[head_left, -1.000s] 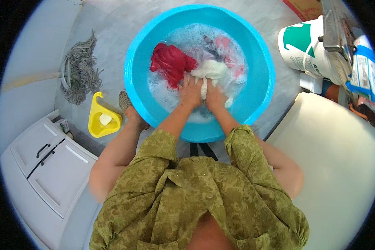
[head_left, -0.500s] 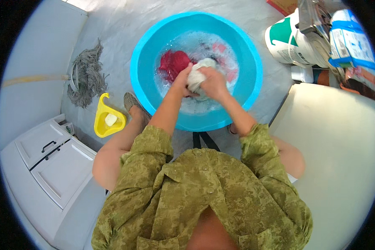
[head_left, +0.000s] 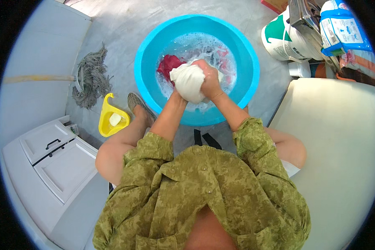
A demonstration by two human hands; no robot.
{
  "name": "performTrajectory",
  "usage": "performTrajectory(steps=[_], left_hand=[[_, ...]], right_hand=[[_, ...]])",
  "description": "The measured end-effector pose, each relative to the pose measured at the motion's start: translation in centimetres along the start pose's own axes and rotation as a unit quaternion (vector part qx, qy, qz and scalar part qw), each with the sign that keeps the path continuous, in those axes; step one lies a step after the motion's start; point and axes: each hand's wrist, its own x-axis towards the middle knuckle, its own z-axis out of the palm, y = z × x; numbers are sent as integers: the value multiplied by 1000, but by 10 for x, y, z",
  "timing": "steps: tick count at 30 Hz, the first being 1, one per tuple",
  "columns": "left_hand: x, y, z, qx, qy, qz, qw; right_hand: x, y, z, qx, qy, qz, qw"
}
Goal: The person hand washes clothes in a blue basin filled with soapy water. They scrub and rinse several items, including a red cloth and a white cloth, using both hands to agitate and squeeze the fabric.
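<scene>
In the big blue basin (head_left: 246, 83) of sudsy water, I hold a wet, bunched white cloth (head_left: 187, 81) above the surface. My right hand (head_left: 210, 79) is closed on its right side, fingers curled over the fabric. My left hand (head_left: 180, 96) holds the bundle from the left and below; the cloth drapes over it and hides its fingers. A dark red cloth (head_left: 168, 64) lies in the foam just left of the bundle. Pink fabric (head_left: 225, 58) shows through the suds on the right.
Left of the basin are a yellow scoop-shaped dish (head_left: 106, 130) with a pale soap bar (head_left: 115, 119) and a grey string mop (head_left: 91, 77). White cabinets (head_left: 58, 162) stand at left. On the right are a white-and-green bucket (head_left: 279, 39), a blue-and-white package (head_left: 346, 31) and a pale flat-topped surface (head_left: 333, 146).
The white cloth has come up out of the suds toward me and is bunched higher. It covers my left fingers, which showed before. My right hand has moved slightly left.
</scene>
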Motion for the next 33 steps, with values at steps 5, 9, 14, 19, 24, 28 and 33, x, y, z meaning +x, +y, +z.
performTrajectory(steps=[5,9,14,19,24,28,33], left_hand=[[10,10,32,110,415,-105,897],[4,25,29,272,456,-90,842],[-4,-1,4,755,366,-149,524],[0,-18,-19,848,191,-293,398],[35,-16,-69,788,102,-430,429],[46,-5,-82,693,259,-300,602],[27,41,-82,25,224,-229,947]], right_hand=[[9,63,-24,-143,39,8,989],[11,113,-56,-410,-24,143,900],[-25,125,-22,-520,-130,126,835],[-43,160,22,-543,-300,193,760],[-42,226,12,-473,-258,195,820],[-4,181,-3,-82,-57,236,967],[17,34,23,23,-56,52,997]])
